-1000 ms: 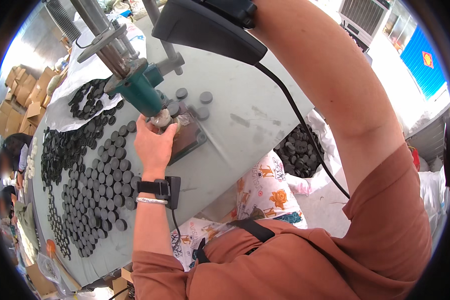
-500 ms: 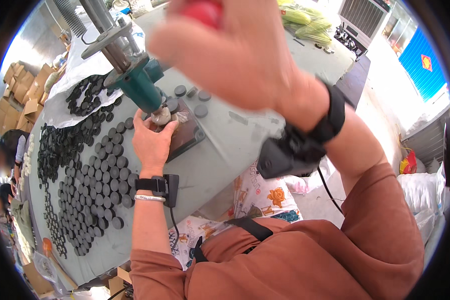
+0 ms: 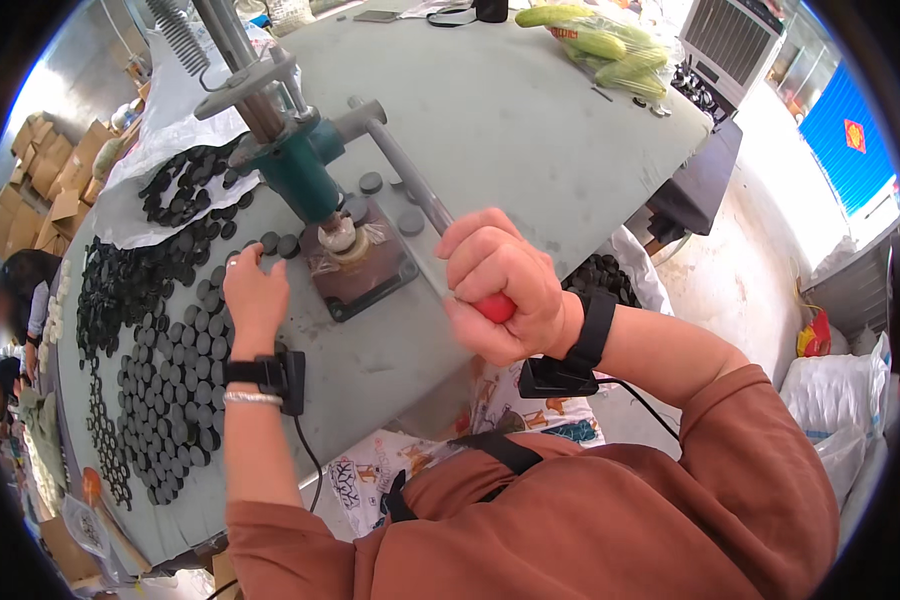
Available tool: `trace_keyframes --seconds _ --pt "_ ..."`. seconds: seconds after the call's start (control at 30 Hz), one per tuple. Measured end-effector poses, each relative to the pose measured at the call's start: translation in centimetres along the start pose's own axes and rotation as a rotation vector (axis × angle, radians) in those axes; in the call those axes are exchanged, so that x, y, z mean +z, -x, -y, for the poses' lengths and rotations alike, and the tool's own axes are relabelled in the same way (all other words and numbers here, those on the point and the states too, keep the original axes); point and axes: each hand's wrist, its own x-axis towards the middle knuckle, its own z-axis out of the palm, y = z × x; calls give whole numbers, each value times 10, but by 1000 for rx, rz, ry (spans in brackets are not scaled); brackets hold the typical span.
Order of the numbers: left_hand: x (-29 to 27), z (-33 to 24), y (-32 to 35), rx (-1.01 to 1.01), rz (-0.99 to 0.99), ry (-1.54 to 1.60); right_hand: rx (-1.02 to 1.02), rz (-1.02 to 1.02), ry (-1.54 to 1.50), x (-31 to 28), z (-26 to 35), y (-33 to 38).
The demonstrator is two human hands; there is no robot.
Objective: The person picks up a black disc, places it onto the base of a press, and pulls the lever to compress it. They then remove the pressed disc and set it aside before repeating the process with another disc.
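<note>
A green hand press [image 3: 295, 175] stands on the table, its rounded white tip [image 3: 337, 236] down over a dark base plate [image 3: 370, 290]. Wrapped round the red knob [image 3: 494, 307] of the press's grey lever [image 3: 410, 180] is my right hand [image 3: 510, 280], its fingers closed. My left hand [image 3: 257, 300] is left of the base plate, thumb apart from the fingers. Its fingertips are beside dark round discs [image 3: 270, 242], and I see nothing held in it. More discs [image 3: 410, 221] lie behind the base plate.
Rows of grey-topped discs [image 3: 175, 385] and a heap of black ring-like parts [image 3: 120, 290] cover the table's left side. Bagged green vegetables [image 3: 620, 55] lie at the far right. A sack of black parts [image 3: 605, 278] stands past the table edge. Other people are at far left.
My right hand has swung down and toward me with the lever. My left hand has moved away from the press tip, leftward to the discs.
</note>
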Motion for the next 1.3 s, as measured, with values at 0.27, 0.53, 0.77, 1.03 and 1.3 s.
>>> trace_keyframes --seconds 0.27,0.53,0.77,1.03,1.3 --pt "16 0 -25 211 222 -192 187 89 109 -21 19 -94" --pt "17 1 -16 279 175 -201 284 294 352 13 -81 -272" --pt "8 -33 29 -2 151 799 -139 466 983 21 -90 -281" --pt "14 -80 29 69 -5 449 -45 462 961 18 -89 -276" --pt "23 -75 31 23 -48 611 -309 284 1036 16 -90 -259"
